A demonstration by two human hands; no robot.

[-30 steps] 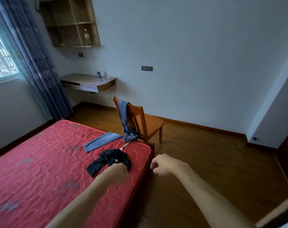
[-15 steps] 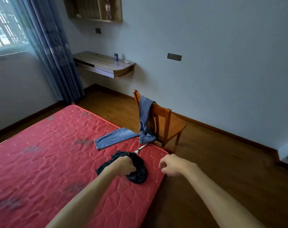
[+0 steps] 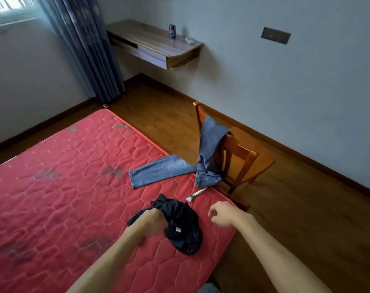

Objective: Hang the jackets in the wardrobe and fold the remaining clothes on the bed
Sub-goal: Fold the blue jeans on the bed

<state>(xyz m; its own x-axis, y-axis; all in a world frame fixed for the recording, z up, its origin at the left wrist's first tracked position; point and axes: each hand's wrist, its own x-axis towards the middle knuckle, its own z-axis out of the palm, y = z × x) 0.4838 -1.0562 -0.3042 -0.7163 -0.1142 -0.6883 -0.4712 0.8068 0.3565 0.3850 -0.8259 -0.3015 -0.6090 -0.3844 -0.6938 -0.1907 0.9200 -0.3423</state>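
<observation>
The bed (image 3: 53, 197), a bare red quilted mattress, fills the left and near side of the room. At its far right corner stands a wooden chair (image 3: 246, 159). A pair of blue jeans (image 3: 165, 171) is slung over the chair's back, with one leg stretched out onto the mattress. Nearer, close to the bed's right edge, a black garment (image 3: 181, 226) lies in a crumpled heap.

The left hand (image 3: 152, 220) has its fingers bunched into the left side of that heap and is gripping the cloth. The right hand (image 3: 224, 216) hovers just right of it, fingers loosely curled round nothing. A small white wrapped stick (image 3: 195, 194) lies between the black garment and the jeans.

I'd say the fold has not begun. Lifting the bundle by one fistful would likely leave it twisted. So near the edge, a loose shake could drop part of it to the floor. The stick might also get swept into the fold if the cloth is spread toward it.
</observation>
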